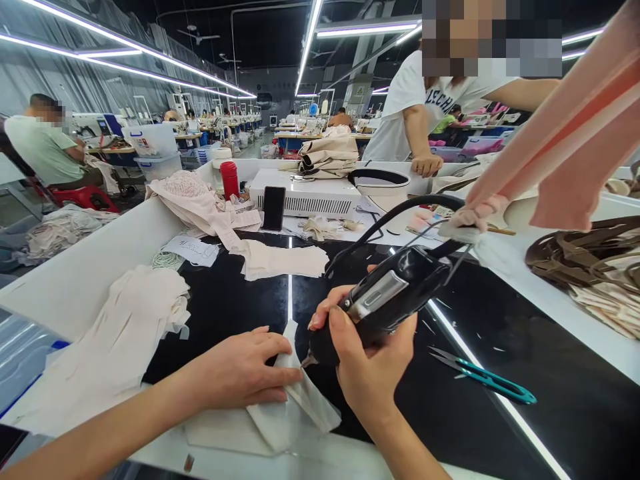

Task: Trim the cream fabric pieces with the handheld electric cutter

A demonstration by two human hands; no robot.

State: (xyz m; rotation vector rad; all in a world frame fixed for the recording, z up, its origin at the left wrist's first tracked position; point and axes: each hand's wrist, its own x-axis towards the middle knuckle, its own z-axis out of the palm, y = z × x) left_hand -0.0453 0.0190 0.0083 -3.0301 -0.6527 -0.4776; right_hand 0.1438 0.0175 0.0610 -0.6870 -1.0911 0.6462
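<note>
Cream strips (pixel 117 333) heaped at left. By left hand (pixel 245 370), fingers loosely extended, pale cloth (pixel 274 423) is pressed down at near edge of black tabletop (pixel 225 303). By right hand (pixel 367 363), wrapped round, black tool (pixel 400 293) is held, tip (pixel 309 361) beside cloth. Teal scissors (pixel 495 382) laid further right.

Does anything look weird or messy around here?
Yes. A long pink cloth is knotted near the cable end of the shiny black handheld tool, an unusual-looking attachment. Thin white scraps lie scattered on the glossy black tabletop near the teal-handled metal scissors.
</note>
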